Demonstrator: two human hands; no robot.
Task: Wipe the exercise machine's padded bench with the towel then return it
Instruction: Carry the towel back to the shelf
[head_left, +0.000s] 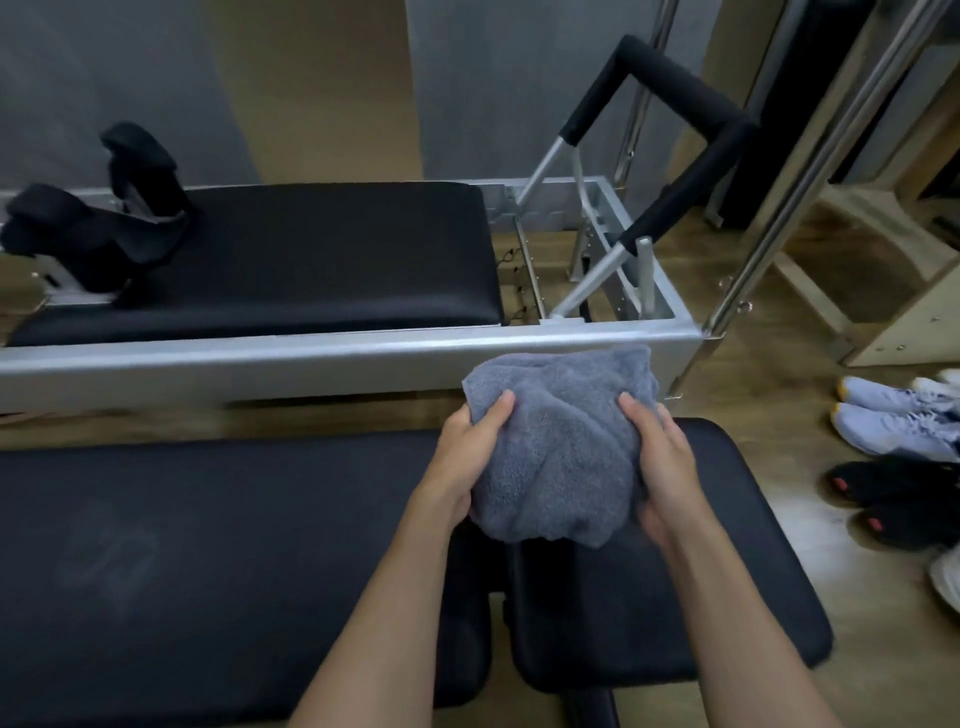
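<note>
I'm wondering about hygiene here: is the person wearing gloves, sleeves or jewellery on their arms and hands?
No. The left hand and right hand are bare: no gloves, rings or watch visible. Both forearms are uncovered up to the frame edge.

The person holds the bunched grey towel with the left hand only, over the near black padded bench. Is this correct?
Not quite. The head view shows both hands on the grey towel: the left hand grips its left side, the right hand its right side. The rest is right: it is bunched, over the near black padded bench.
</note>
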